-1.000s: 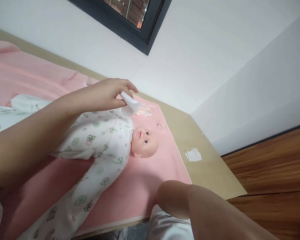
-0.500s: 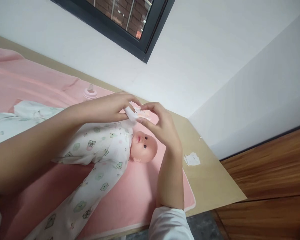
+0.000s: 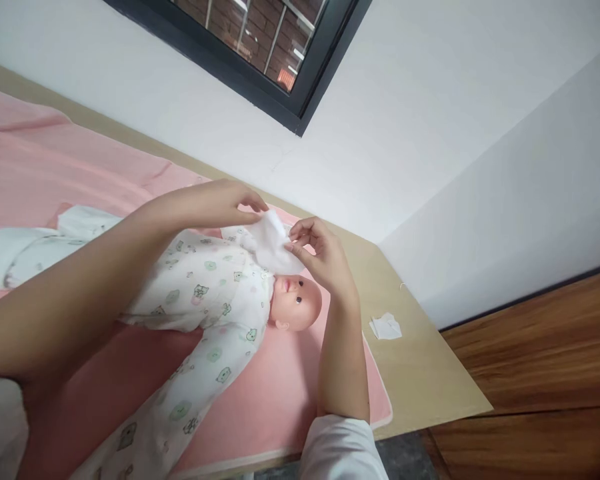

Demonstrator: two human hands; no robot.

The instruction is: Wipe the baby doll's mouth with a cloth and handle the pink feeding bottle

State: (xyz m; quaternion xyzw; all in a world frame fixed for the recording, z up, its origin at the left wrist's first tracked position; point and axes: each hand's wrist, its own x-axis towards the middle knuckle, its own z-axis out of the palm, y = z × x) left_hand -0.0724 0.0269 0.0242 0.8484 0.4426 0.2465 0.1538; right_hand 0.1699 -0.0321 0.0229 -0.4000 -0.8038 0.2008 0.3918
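A white wipe (image 3: 270, 241) hangs spread between my two hands, above the shoulder and head of a baby doll (image 3: 300, 305). My left hand (image 3: 230, 203) pinches its upper left part between thumb and fingers. The thumb and fingers of my right hand (image 3: 323, 250) grip the wipe's right edge. The doll lies on its back in a white printed outfit (image 3: 205, 280), its face turned up just below the wipe. My left forearm crosses over the doll's body and hides part of it.
A pink mat (image 3: 260, 400) lies under the doll on a tan tabletop (image 3: 420, 373). A crumpled white tissue (image 3: 386, 327) rests on the table's right part. The wall with a dark-framed window (image 3: 300, 110) borders the far side; wooden panels (image 3: 545, 353) stand at right.
The wipe, bunched between my hands before, is now spread wider. My hands have moved slightly apart. The pink-ringed bottle, seen before, is now almost wholly hidden behind my left arm.
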